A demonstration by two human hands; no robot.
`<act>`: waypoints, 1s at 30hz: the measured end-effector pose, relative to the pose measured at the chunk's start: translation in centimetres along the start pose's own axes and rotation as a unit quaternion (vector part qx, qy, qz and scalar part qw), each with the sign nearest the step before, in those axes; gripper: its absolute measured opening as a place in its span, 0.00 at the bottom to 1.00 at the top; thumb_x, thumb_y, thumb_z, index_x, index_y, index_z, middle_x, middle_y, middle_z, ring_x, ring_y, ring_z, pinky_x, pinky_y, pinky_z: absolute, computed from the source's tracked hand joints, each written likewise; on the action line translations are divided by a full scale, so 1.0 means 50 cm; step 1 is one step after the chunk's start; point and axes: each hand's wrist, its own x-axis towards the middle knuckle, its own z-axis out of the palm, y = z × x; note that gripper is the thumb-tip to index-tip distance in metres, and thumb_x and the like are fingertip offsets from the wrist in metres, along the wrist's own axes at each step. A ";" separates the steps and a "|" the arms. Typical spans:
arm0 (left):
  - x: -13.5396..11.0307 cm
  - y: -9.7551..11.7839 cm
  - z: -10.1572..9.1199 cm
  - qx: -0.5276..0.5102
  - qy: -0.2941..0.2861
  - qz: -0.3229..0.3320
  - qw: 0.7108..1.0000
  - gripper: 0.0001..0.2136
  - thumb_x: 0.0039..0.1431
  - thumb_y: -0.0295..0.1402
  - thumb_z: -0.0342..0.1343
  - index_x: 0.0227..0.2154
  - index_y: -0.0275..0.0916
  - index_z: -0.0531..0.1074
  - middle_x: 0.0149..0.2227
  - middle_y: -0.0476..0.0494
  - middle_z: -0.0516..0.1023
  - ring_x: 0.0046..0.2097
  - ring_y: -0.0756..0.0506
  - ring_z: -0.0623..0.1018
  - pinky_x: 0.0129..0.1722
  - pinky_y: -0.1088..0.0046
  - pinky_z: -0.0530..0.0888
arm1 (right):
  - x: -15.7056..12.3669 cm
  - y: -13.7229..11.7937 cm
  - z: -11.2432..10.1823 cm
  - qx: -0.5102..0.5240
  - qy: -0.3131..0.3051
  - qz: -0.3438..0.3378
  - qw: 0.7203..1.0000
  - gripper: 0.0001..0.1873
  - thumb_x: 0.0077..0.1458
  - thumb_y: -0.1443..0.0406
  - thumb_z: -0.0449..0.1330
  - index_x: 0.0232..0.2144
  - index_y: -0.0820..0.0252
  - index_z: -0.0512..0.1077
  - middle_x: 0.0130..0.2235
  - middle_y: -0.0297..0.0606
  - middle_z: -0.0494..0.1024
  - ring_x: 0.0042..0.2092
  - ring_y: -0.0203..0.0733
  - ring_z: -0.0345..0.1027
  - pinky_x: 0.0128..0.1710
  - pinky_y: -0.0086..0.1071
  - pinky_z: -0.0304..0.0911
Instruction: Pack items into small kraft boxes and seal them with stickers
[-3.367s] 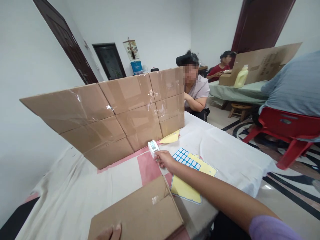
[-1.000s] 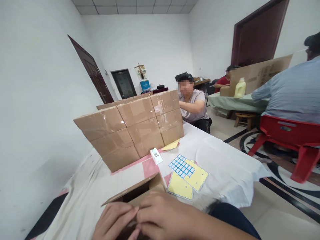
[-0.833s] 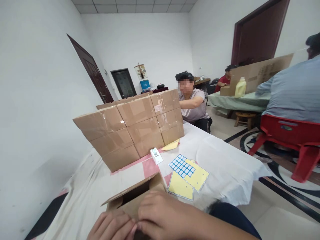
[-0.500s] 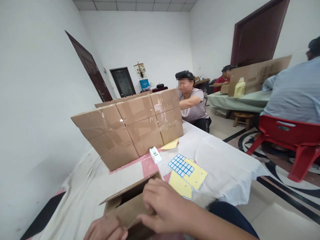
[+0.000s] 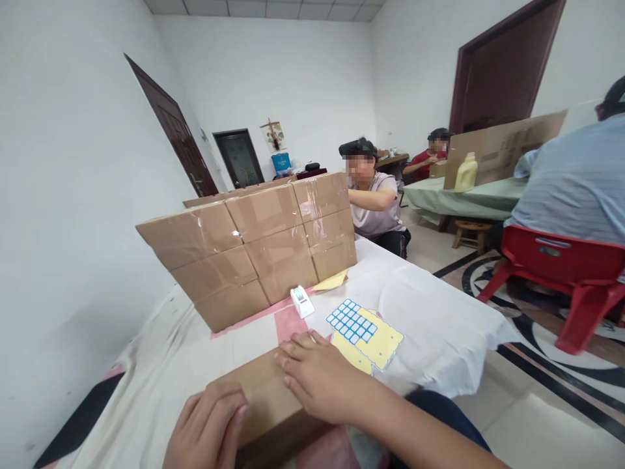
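A brown cardboard box (image 5: 266,397) lies in front of me on the cloth-covered table (image 5: 430,319), its top flaps down. My left hand (image 5: 208,426) lies flat on the near left flap, fingers stretched out. My right hand (image 5: 319,378) presses flat on the far right flap, fingers apart. Neither hand holds anything. Just beyond the box are a small white tape dispenser (image 5: 302,301) and yellow sheets with blue-edged labels (image 5: 364,331).
A wall of sealed, taped cartons (image 5: 254,244) stands across the table. A person sits behind it; others sit at a green table (image 5: 463,195) with a yellow bottle (image 5: 466,173). A red plastic chair (image 5: 561,273) stands at right.
The box's flaps stood open a second ago with both hands folding them; now the flaps are down and both hands lie flat on top. Earlier my right hand set down the dispenser.
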 end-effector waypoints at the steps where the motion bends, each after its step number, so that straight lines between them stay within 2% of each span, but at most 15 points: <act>1: 0.004 -0.001 0.002 -0.021 -0.028 -0.031 0.999 0.06 0.66 0.28 0.50 0.35 0.43 0.71 0.35 0.48 0.79 0.36 0.49 0.78 0.38 0.75 0.72 | 0.000 0.000 -0.003 0.002 -0.008 0.002 1.000 0.24 0.71 0.60 0.46 0.63 0.58 0.68 0.67 0.49 0.65 0.67 0.57 0.56 0.66 0.57 0.51; 4: 0.026 -0.006 -0.001 -0.116 -0.126 -0.159 0.972 0.11 0.70 0.36 0.46 0.33 0.43 0.69 0.35 0.48 0.77 0.36 0.48 0.77 0.37 0.75 0.74 | -0.001 0.000 -0.012 0.013 -0.032 0.006 0.999 0.23 0.71 0.58 0.46 0.63 0.51 0.70 0.69 0.47 0.62 0.69 0.60 0.54 0.65 0.61 0.50; 6: 0.048 -0.012 -0.007 -0.179 -0.169 -0.213 0.945 0.14 0.71 0.40 0.44 0.33 0.43 0.69 0.33 0.48 0.75 0.34 0.47 0.76 0.35 0.75 0.74 | -0.002 0.001 -0.018 0.025 -0.041 0.003 0.999 0.23 0.72 0.57 0.46 0.62 0.47 0.70 0.69 0.45 0.62 0.69 0.59 0.53 0.66 0.61 0.49; 10: 0.098 -0.028 -0.014 -0.248 -0.254 -0.223 0.908 0.16 0.72 0.44 0.43 0.34 0.43 0.69 0.33 0.50 0.76 0.36 0.47 0.76 0.38 0.75 0.75 | -0.008 0.005 -0.027 0.060 -0.070 0.005 0.996 0.25 0.70 0.51 0.49 0.64 0.46 0.67 0.71 0.45 0.58 0.72 0.59 0.46 0.67 0.61 0.45; 13: 0.118 -0.036 -0.004 -0.268 -0.304 -0.199 0.892 0.16 0.71 0.45 0.42 0.35 0.44 0.70 0.35 0.50 0.77 0.39 0.47 0.78 0.42 0.74 0.76 | -0.012 0.011 -0.029 0.084 -0.080 -0.003 0.993 0.34 0.64 0.45 0.56 0.68 0.46 0.62 0.72 0.46 0.55 0.73 0.61 0.42 0.67 0.59 0.45; 15: 0.111 -0.042 0.012 -0.273 -0.299 -0.177 0.897 0.16 0.71 0.44 0.43 0.34 0.44 0.71 0.36 0.50 0.78 0.40 0.48 0.79 0.43 0.75 0.77 | -0.015 0.016 -0.028 0.084 -0.078 -0.020 0.993 0.42 0.57 0.43 0.62 0.69 0.43 0.59 0.72 0.44 0.54 0.73 0.62 0.42 0.66 0.59 0.48; 17: 0.085 -0.053 0.031 -0.249 -0.272 -0.158 0.916 0.14 0.70 0.43 0.46 0.35 0.45 0.73 0.40 0.49 0.79 0.42 0.48 0.80 0.43 0.76 0.78 | -0.016 0.020 -0.024 0.073 -0.074 -0.030 0.994 0.46 0.53 0.43 0.65 0.70 0.41 0.56 0.73 0.43 0.53 0.72 0.61 0.42 0.66 0.59 0.49; 20: 0.035 -0.076 0.054 -0.183 -0.244 -0.128 0.944 0.10 0.66 0.41 0.52 0.34 0.45 0.75 0.48 0.47 0.79 0.47 0.46 0.81 0.41 0.78 0.79 | -0.017 0.022 -0.019 0.054 -0.073 -0.031 0.995 0.46 0.54 0.46 0.66 0.70 0.43 0.56 0.73 0.43 0.51 0.73 0.60 0.41 0.67 0.59 0.47; 22: 0.012 -0.087 0.059 -0.162 -0.243 -0.128 0.948 0.09 0.65 0.41 0.54 0.32 0.45 0.75 0.51 0.46 0.79 0.49 0.45 0.81 0.43 0.76 0.80 | -0.017 0.021 -0.018 0.045 -0.074 -0.030 0.996 0.44 0.55 0.47 0.66 0.69 0.45 0.57 0.73 0.44 0.51 0.73 0.59 0.40 0.67 0.58 0.47; 25: 0.009 -0.082 0.053 -0.182 -0.261 -0.178 0.931 0.11 0.64 0.43 0.54 0.30 0.44 0.74 0.52 0.45 0.78 0.53 0.42 0.79 0.48 0.69 0.79 | -0.014 0.019 -0.021 0.037 -0.078 -0.027 0.996 0.44 0.55 0.47 0.66 0.69 0.46 0.58 0.73 0.43 0.52 0.73 0.59 0.41 0.67 0.57 0.48; 28: 0.028 -0.064 0.038 -0.230 -0.274 -0.238 0.903 0.14 0.64 0.46 0.53 0.29 0.44 0.74 0.54 0.43 0.77 0.55 0.39 0.77 0.52 0.64 0.78 | -0.011 0.015 -0.027 0.033 -0.084 -0.025 0.996 0.43 0.55 0.46 0.65 0.69 0.46 0.59 0.73 0.43 0.53 0.72 0.59 0.43 0.66 0.56 0.52; 30: 0.042 -0.058 0.025 -0.270 -0.269 -0.271 0.884 0.16 0.65 0.48 0.51 0.28 0.43 0.73 0.54 0.43 0.76 0.55 0.39 0.76 0.52 0.63 0.78 | -0.012 0.007 -0.034 0.017 -0.073 -0.027 0.997 0.43 0.55 0.44 0.64 0.69 0.46 0.59 0.72 0.43 0.55 0.72 0.60 0.44 0.66 0.58 0.50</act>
